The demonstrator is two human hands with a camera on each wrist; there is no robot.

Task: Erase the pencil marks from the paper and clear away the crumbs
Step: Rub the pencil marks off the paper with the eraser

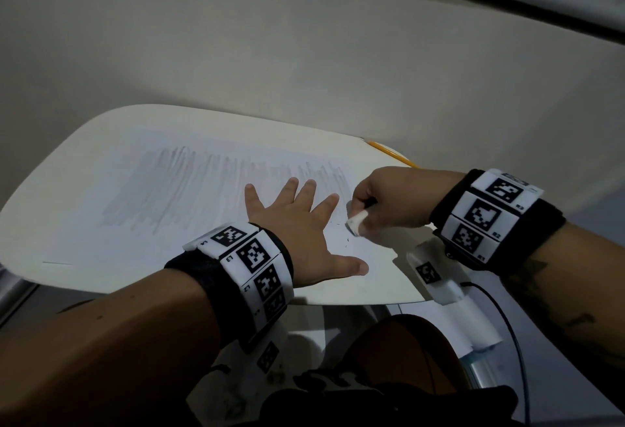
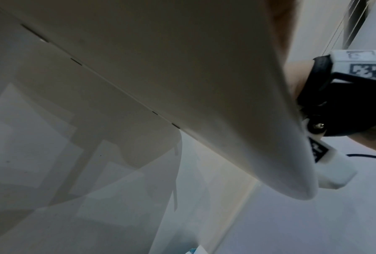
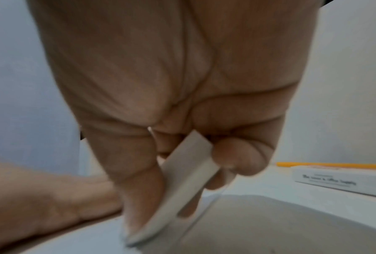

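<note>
One sheet of paper point(image 1: 189, 210), white, thin and flat, lay on one small table point(image 1: 61, 169) of smooth cream finish with rounded corners; the sheet's near right corner reached the table's edge. Pencil marks point(image 1: 189, 186): one broad band of grey upright strokes across the sheet's middle, faint and smudged at the left, darker toward 1 o'clock. Crumbs point(image 1: 346, 240): a few tiny dark specks, too small to count, scattered on the bare paper toward 4 o'clock of the sheet. Hands, two. Left hand point(image 1: 297, 227): palm down on the paper, all five fingers straight and spread wide, pressing the sheet flat, thumb pointing toward 3 o'clock. Right hand point(image 1: 389, 200): fingers curled, pinching one eraser point(image 1: 355, 223), a white, matte, slab-shaped block with a worn, rounded lower end that touched the paper just right of the left hand's forefinger. One second eraser point(image 3: 335, 180), rectangular, in a white printed sleeve whose lettering was too blurred to read, lay on the table at the right hand's far side. One pencil point(image 1: 392, 154), yellow and slender, lay at 2 o'clock on the table's far edge, partly behind the right hand. Wristbands point(image 1: 250, 267), two, black fabric with white square-patterned blocks.
</note>
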